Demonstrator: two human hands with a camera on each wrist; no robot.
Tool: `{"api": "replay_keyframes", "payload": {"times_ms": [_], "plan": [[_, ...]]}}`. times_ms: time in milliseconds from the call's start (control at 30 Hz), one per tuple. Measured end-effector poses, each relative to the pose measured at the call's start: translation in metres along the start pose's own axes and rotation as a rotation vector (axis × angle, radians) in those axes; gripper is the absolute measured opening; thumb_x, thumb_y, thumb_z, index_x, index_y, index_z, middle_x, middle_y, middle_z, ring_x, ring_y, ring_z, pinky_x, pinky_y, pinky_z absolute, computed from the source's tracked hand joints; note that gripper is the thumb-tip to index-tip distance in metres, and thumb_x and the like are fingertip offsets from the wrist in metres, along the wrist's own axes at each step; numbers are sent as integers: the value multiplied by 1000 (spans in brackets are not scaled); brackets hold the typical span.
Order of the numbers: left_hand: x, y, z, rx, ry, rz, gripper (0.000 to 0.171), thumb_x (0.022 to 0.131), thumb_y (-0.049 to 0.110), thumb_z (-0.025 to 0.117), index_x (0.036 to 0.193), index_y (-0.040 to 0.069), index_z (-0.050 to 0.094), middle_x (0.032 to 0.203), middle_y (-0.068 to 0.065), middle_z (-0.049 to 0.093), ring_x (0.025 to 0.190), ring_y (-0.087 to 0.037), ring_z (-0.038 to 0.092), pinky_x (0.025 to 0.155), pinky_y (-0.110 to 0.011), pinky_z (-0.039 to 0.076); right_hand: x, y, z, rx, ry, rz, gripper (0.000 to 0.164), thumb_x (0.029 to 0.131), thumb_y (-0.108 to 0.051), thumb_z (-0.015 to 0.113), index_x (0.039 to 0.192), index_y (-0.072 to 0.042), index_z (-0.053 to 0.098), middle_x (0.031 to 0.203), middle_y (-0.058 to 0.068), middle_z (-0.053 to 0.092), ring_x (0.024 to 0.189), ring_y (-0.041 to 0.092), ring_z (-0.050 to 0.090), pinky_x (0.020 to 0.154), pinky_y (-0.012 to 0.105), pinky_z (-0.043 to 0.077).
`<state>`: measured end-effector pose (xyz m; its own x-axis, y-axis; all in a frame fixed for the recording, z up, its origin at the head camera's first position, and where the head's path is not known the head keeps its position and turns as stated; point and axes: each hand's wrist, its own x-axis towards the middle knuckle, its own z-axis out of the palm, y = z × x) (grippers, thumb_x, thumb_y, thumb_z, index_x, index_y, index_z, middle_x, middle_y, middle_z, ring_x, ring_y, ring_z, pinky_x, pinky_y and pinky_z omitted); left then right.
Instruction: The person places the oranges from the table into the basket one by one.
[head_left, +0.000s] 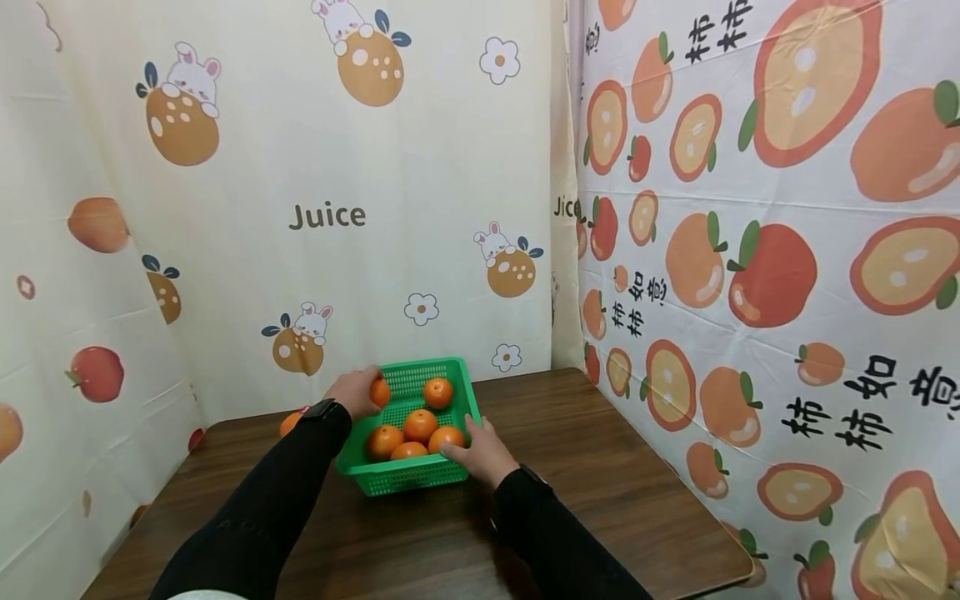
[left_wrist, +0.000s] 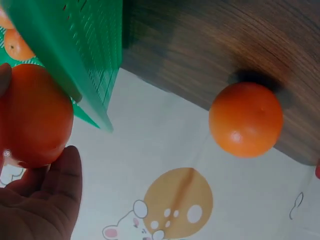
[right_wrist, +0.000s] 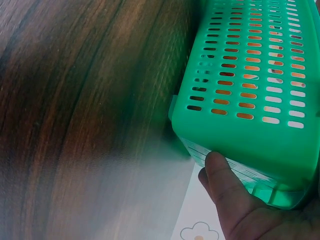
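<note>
My left hand (head_left: 356,393) holds an orange (left_wrist: 37,117) beside the left rim of a green plastic basket (head_left: 412,477). In the left wrist view the fingers curve round the fruit's lower side, and part of the hand lies outside the frame. My right hand (head_left: 487,452) grips the basket's right side, thumb over the rim. Its fingers lie against the outer wall in the right wrist view (right_wrist: 235,195). Several oranges rest in the basket, mostly at its near end, with one orange (head_left: 438,392) towards the far right corner.
Another orange (left_wrist: 246,120) sits on the brown wooden table (head_left: 600,492), left of the basket and partly behind my left forearm in the head view. Fruit-printed cloths (head_left: 420,208) hang behind the table and at both sides. The table's right edge slants towards the near corner.
</note>
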<state>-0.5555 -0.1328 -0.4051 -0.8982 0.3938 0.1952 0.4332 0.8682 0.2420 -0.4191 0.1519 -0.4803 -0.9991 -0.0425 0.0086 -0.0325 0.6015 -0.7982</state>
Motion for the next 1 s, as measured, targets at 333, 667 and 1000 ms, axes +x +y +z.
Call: {"api": "replay_keyframes", "payload": {"times_ms": [333,667,1000], "plan": [[-1,-2,12,31,-15,68,62,82,13,89,139,13,66,128,-26,61,96,-36,63,84,-52,57,3,0,-3,-16,-3,3,90,101,-56,68,170,-16,28,178,24,13,159,47,30,126,64,31],[4,-5,25,51,-114,64,49,86,15,88,130,25,70,119,-20,62,89,-32,57,78,-46,53,1,1,-2,1,-11,-4,90,101,-54,69,170,-15,27,178,24,12,159,46,30,125,63,32],[0,0,26,76,-115,64,44,93,18,81,135,21,69,123,-24,62,91,-33,60,82,-52,55,-4,-2,-2,-1,-11,-14,90,101,-56,68,170,-15,27,178,24,12,159,46,30,125,63,32]]}}
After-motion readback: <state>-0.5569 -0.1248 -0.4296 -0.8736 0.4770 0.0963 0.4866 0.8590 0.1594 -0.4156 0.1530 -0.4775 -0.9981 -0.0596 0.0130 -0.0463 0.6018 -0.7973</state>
